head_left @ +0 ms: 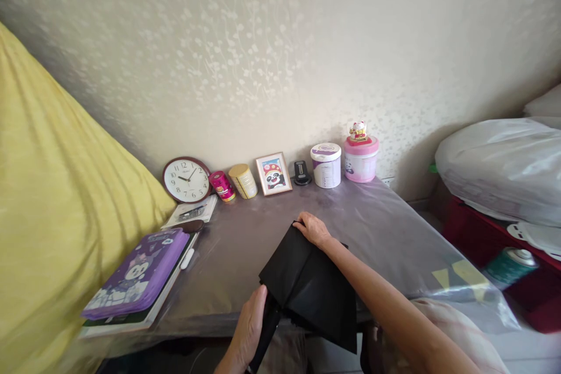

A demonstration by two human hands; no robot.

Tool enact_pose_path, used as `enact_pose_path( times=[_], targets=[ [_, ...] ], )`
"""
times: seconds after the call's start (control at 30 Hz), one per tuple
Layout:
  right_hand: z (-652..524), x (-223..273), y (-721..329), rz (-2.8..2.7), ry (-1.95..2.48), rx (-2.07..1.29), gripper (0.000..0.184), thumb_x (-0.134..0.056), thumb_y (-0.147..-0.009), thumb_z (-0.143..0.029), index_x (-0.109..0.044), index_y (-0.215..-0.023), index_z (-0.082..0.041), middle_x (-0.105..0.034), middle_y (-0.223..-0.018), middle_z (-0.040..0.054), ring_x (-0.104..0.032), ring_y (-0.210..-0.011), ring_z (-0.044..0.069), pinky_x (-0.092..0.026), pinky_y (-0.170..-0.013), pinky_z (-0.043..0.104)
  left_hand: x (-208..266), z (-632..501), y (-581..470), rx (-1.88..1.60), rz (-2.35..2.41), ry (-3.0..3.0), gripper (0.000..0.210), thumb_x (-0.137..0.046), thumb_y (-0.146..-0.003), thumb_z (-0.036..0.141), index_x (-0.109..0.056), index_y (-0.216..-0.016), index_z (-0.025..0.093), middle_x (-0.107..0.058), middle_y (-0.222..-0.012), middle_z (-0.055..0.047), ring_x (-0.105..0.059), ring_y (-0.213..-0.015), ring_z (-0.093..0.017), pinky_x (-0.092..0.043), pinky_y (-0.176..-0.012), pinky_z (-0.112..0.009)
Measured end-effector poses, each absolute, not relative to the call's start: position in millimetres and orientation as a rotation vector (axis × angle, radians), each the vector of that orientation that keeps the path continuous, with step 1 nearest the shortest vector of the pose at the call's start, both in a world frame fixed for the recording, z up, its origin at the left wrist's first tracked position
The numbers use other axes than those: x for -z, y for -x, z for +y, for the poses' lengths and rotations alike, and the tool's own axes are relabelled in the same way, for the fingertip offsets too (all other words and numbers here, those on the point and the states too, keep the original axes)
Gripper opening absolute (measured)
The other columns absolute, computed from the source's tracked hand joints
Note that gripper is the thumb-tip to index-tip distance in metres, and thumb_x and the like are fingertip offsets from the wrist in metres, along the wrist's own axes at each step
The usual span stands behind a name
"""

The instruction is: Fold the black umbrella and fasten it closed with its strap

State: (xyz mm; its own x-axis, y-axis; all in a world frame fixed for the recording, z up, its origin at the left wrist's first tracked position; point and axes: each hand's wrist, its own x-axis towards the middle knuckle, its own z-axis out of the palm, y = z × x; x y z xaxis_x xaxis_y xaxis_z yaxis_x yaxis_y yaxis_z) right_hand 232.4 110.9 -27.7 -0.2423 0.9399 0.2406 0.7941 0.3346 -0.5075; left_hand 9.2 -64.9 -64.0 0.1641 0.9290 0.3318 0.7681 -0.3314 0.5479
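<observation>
A black folding umbrella (302,280) is held in front of me over the near edge of the table, its fabric panels loose and partly spread. My left hand (249,324) is closed round its narrow lower part, thumb uppermost. Higher up, my right hand (312,229) pinches the top corner of a fabric panel, its fingers bent over the edge. One flap hangs down to the right, below my right forearm. The fingertips of my left hand are hidden behind the umbrella.
A grey covered table (372,228) stands against the wall. Along its back are a clock (186,180), a picture frame (274,174), tins and tubs (326,166). A purple case (135,274) lies on books at left. White bags (499,169) are at right.
</observation>
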Motion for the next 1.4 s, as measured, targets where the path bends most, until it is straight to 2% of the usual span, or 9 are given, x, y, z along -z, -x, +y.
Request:
enact_pose_path(
  times=[0.13, 0.3, 0.43, 0.5, 0.6, 0.87, 1.2, 1.3, 1.4],
  targets=[
    [111, 29, -232, -2.122, 1.525, -0.369, 0.016, -0.048, -0.087, -0.033, -0.056, -0.084, -0.020, -0.061, -0.090, 0.0039, -0.057, -0.083, 0.017, -0.041, -0.072, 0.026, 40, -60, -26, -0.882, 1.723, -1.894, 0.051, -0.030, -0.087, 0.052, -0.064, -0.071, 0.018, -0.064, -0.067, -0.002, -0.060, -0.065, -0.016, -0.047, -0.064, -0.023],
    [105, 16, -232, -2.113, 1.505, -0.282, 0.017, -0.043, -0.090, -0.031, -0.055, -0.094, -0.020, -0.059, -0.098, 0.0065, -0.054, -0.092, 0.019, -0.040, -0.080, 0.030, 39, -55, -37, -0.922, 1.781, -1.871, 0.056, -0.028, -0.087, 0.054, -0.059, -0.059, 0.016, -0.059, -0.058, -0.001, -0.055, -0.056, -0.014, -0.042, -0.057, -0.020],
    [80, -3, -227, -2.255, 1.171, -0.053, 0.025, -0.036, -0.093, -0.033, -0.057, -0.092, -0.019, -0.059, -0.095, 0.0089, -0.052, -0.091, 0.020, -0.038, -0.085, 0.033, 44, -56, -37, -0.957, 1.814, -1.883, 0.055, -0.029, -0.087, 0.052, -0.060, -0.059, 0.017, -0.060, -0.057, -0.001, -0.055, -0.053, -0.013, -0.042, -0.057, -0.020],
    [63, -6, -223, -2.433, 0.923, -0.071, 0.030, -0.034, -0.093, -0.035, -0.058, -0.085, -0.019, -0.061, -0.086, 0.0062, -0.053, -0.084, 0.017, -0.040, -0.082, 0.030, 45, -56, -37, -0.963, 1.818, -1.896, 0.055, -0.028, -0.088, 0.051, -0.061, -0.061, 0.017, -0.061, -0.059, -0.002, -0.055, -0.052, -0.013, -0.042, -0.057, -0.020],
    [46, 0, -218, -2.571, 0.750, -0.126, 0.032, -0.036, -0.093, -0.037, -0.061, -0.083, -0.019, -0.063, -0.085, 0.0046, -0.055, -0.085, 0.016, -0.040, -0.082, 0.028, 47, -56, -36, -0.959, 1.822, -1.923, 0.053, -0.029, -0.089, 0.048, -0.063, -0.063, 0.018, -0.064, -0.062, -0.003, -0.057, -0.054, -0.013, -0.044, -0.058, -0.021],
    [65, 20, -221, -2.550, 0.943, -0.106, 0.026, -0.043, -0.091, -0.031, -0.066, -0.093, -0.019, -0.066, -0.102, 0.0063, -0.054, -0.106, 0.018, -0.030, -0.098, 0.035, 54, -54, -33, -0.941, 1.888, -1.970, 0.047, -0.033, -0.088, 0.046, -0.069, -0.073, 0.018, -0.070, -0.080, -0.009, -0.065, -0.075, -0.019, -0.048, -0.071, -0.026],
    [90, 20, -233, -2.419, 1.346, 0.026, 0.026, -0.041, -0.091, -0.025, -0.063, -0.102, -0.016, -0.060, -0.117, 0.0111, -0.049, -0.116, 0.023, -0.032, -0.100, 0.040, 58, -54, -31, -0.877, 1.936, -2.015, 0.049, -0.030, -0.089, 0.044, -0.070, -0.078, 0.019, -0.070, -0.088, -0.010, -0.065, -0.083, -0.021, -0.049, -0.077, -0.029],
    [83, 11, -234, -2.398, 1.200, 0.088, 0.024, -0.043, -0.090, -0.023, -0.062, -0.103, -0.017, -0.060, -0.117, 0.0101, -0.047, -0.117, 0.022, -0.028, -0.103, 0.039, 58, -55, -32, -0.870, 1.951, -2.024, 0.049, -0.029, -0.089, 0.044, -0.069, -0.077, 0.018, -0.070, -0.086, -0.010, -0.065, -0.082, -0.021, -0.049, -0.077, -0.029],
    [72, 10, -231, -2.493, 0.995, -0.004, 0.024, -0.045, -0.090, -0.030, -0.064, -0.098, -0.019, -0.065, -0.108, 0.0064, -0.049, -0.114, 0.018, -0.030, -0.101, 0.033, 58, -55, -33, -0.861, 1.953, -2.035, 0.046, -0.030, -0.089, 0.043, -0.067, -0.075, 0.019, -0.070, -0.084, -0.010, -0.065, -0.080, -0.021, -0.049, -0.075, -0.029]
  ],
)
